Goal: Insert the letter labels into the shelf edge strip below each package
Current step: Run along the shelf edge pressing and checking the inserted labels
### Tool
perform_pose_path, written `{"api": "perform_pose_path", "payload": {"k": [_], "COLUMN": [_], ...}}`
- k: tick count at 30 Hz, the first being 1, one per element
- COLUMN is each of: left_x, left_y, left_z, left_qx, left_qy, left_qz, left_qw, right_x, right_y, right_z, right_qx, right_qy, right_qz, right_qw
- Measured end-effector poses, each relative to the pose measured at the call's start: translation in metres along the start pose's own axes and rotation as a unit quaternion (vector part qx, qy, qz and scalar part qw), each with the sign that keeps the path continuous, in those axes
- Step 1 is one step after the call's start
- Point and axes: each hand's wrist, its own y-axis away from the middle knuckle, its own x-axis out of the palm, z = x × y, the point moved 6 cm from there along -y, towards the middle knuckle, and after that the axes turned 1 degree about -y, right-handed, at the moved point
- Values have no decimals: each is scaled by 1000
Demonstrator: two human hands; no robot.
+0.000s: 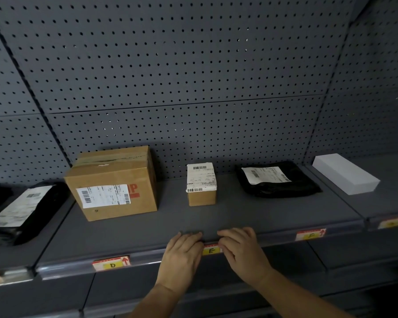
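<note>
On the grey shelf stand a large cardboard box [112,183], a small cardboard box [201,183] and a black mailer bag [277,180]. The clear edge strip [74,267] along the shelf front holds a yellow label D [112,264] below the large box and a label F [310,235] below the black bag. Label E [211,250] sits in the strip below the small box. My left hand [182,255] presses on its left end and my right hand [241,249] on its right end, fingertips on the shelf lip.
A white box [345,173] lies on the neighbouring shelf at right, with another label [391,223] in its strip. Black mailer bags [21,210] lie on the left shelf. Pegboard [182,76] forms the back wall. Lower shelves sit beneath my forearms.
</note>
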Motion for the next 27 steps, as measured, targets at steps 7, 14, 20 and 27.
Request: {"api": "perform_pose_path", "payload": {"k": [7, 14, 20, 27], "left_x": [-1, -33, -71, -117], "left_y": [0, 17, 74, 128], "left_z": [-1, -1, 40, 112], "left_qx": [-18, -57, -143, -178], "left_qy": [3, 9, -67, -95], "left_qz": [14, 3, 14, -9], "left_qw": [1000, 998, 987, 979], "right_x": [-2, -7, 35, 79], "right_y": [1, -2, -21, -47], "right_z": [0, 23, 92, 165], "right_qx": [13, 44, -3, -42], "right_qy": [10, -36, -76, -62], "right_qz": [23, -12, 43, 76], "right_qw": [1000, 998, 996, 994]}}
